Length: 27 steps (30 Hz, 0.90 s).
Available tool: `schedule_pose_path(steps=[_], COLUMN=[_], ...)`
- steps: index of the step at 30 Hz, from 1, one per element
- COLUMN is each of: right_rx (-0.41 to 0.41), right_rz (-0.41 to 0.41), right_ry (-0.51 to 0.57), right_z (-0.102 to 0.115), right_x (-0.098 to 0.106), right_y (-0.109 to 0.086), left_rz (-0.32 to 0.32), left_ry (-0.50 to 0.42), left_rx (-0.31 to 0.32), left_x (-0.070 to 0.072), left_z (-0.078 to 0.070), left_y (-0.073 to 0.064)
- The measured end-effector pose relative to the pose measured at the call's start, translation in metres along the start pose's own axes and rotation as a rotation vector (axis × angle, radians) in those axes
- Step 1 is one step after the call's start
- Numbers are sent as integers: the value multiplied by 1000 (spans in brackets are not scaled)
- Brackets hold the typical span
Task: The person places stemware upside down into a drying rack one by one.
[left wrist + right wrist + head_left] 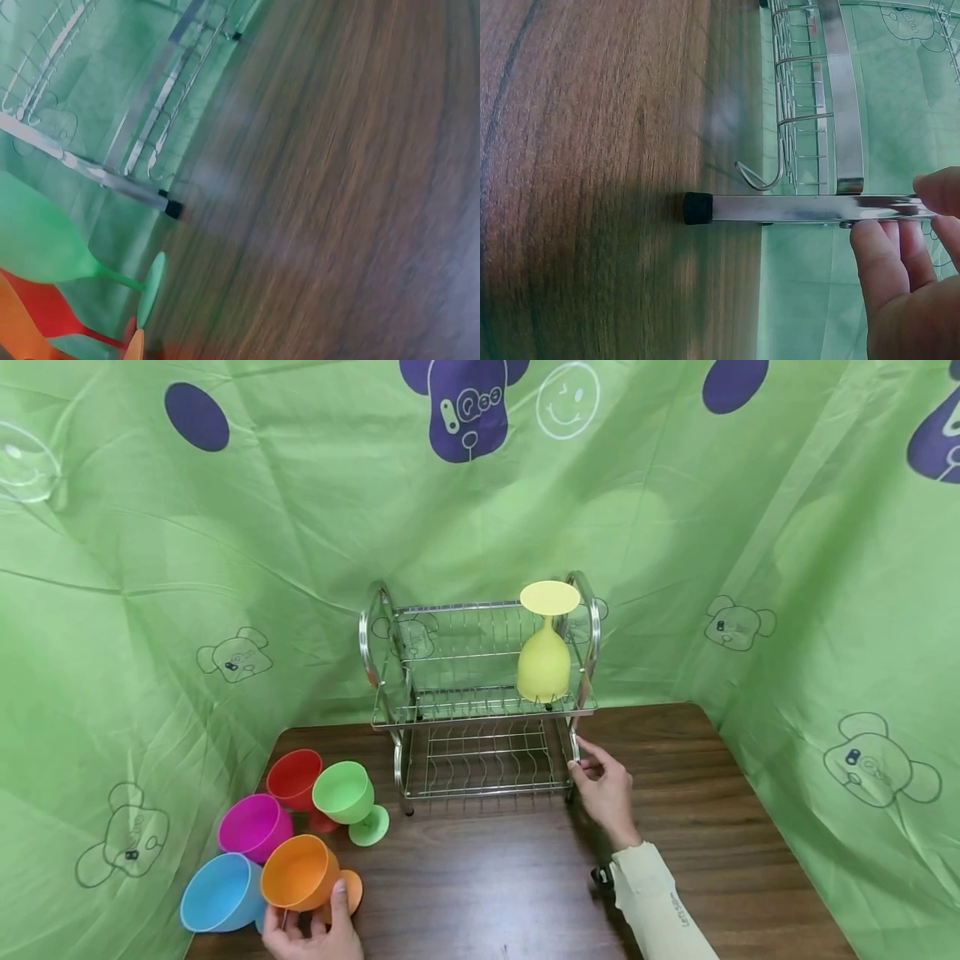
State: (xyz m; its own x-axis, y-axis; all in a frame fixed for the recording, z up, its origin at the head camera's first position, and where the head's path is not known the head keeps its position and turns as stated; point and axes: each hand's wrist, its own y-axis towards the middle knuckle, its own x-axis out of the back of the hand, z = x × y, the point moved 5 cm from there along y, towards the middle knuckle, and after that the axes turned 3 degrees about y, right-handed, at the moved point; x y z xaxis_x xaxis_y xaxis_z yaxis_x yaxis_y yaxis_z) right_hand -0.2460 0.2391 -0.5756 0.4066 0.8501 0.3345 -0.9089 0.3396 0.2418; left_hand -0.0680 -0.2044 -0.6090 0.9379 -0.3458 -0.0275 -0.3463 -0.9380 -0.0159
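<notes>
At the lower left, my left hand [318, 935] grips an orange goblet [300, 872], thumb beside its stem and fingers below the bowl. My right hand [606, 789] pinches the right front leg of a two-tier metal dish rack [483, 793]; the right wrist view shows thumb and fingers on either side of the flat chrome leg [795, 208]. A yellow goblet [545, 668] stands upside down on the rack's upper tier, at its right end. The left wrist view shows no fingers, only part of the orange goblet [19, 322] at its corner.
Around the orange goblet stand a blue goblet [221, 893], a magenta one [255, 828], a red one [295, 779] and a light green goblet [343, 793], mouths up. The wooden table [480, 885] is enclosed by a green patterned cloth [300, 527] behind and at both sides.
</notes>
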Motion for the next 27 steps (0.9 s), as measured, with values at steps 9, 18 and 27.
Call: schedule_pose_path(steps=[9,18,27], right_rx=[-10,-14,-13], right_rz=[14,16,16], right_ry=[-12,-20,-51], right_z=[0,0,0], right_x=[0,1,0], right_y=[0,-1,-3], left_rz=[84,324,502], left_ry=[-73,-116,-179], left_rx=[-138,-349,-475], left_x=[-5,-24,-34], left_z=[-31,-59,-67], left_y=[-31,-56,-71])
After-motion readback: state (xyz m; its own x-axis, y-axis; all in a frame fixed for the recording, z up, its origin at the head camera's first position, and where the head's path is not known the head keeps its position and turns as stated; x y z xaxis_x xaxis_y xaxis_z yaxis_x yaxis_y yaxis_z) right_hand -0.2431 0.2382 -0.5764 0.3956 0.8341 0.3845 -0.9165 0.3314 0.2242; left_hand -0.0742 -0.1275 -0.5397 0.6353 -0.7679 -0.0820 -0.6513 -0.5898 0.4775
